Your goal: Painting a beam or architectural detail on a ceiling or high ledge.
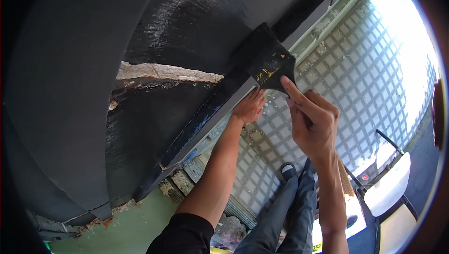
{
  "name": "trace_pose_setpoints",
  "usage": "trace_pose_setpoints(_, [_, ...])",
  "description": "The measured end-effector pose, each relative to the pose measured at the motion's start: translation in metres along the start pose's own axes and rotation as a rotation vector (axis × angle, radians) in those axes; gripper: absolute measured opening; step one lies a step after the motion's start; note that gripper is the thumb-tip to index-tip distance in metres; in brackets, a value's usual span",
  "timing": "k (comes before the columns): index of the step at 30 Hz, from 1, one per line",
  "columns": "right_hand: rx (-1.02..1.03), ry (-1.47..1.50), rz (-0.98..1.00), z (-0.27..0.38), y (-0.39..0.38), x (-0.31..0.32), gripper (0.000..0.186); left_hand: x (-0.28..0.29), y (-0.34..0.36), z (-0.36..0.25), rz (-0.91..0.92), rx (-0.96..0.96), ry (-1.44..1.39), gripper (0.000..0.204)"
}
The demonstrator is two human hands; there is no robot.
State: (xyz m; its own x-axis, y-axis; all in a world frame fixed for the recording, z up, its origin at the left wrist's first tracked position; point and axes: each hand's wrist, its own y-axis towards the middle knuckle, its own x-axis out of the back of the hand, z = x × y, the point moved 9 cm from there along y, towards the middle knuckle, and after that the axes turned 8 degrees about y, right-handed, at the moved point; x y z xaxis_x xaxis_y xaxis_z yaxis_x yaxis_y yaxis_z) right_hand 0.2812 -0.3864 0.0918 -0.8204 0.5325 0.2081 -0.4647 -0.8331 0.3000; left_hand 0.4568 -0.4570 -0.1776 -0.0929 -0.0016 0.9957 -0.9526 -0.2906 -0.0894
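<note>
Right hand (319, 124) with grip around black tool (276, 64), left hand (250, 107) unclenched beside panel edge (233, 98), roomy floor (360, 95) beyond.

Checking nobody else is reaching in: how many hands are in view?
2: the right hand, gripping the wide black tool; the left hand, near the edge of the dark panel.

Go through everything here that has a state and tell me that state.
Right hand: closed on the black tool
Black tool: gripped, speckled yellow
Left hand: open, at the panel's edge
Dark panel: streaked, partly shiny
Pale strip: rough, not blackened
Tiled floor: partly sunlit, stained in places
</note>
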Motion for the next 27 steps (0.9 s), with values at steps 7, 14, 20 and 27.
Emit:
trace_pose_setpoints(7, [0.315,0.143,-0.032,0.074,0.019,0.026,0.046,-0.014,0.001,0.008,0.104,0.159,-0.341,0.041])
trace_pose_setpoints(14, [0.32,0.14,-0.104,0.059,0.062,0.009,0.058,0.007,0.008,-0.007,0.029,-0.023,-0.038,0.039])
trace_pose_setpoints(20, [-0.01,0.096,-0.014,0.005,0.036,0.026,0.055,0.005,0.006,-0.001,0.059,-0.003,-0.008,0.036])
trace_pose_setpoints(27, [0.14,-0.042,-0.083,0.018,-0.005,0.057,0.057,0.011,0.011,-0.007,0.028,0.003,-0.032,0.033])
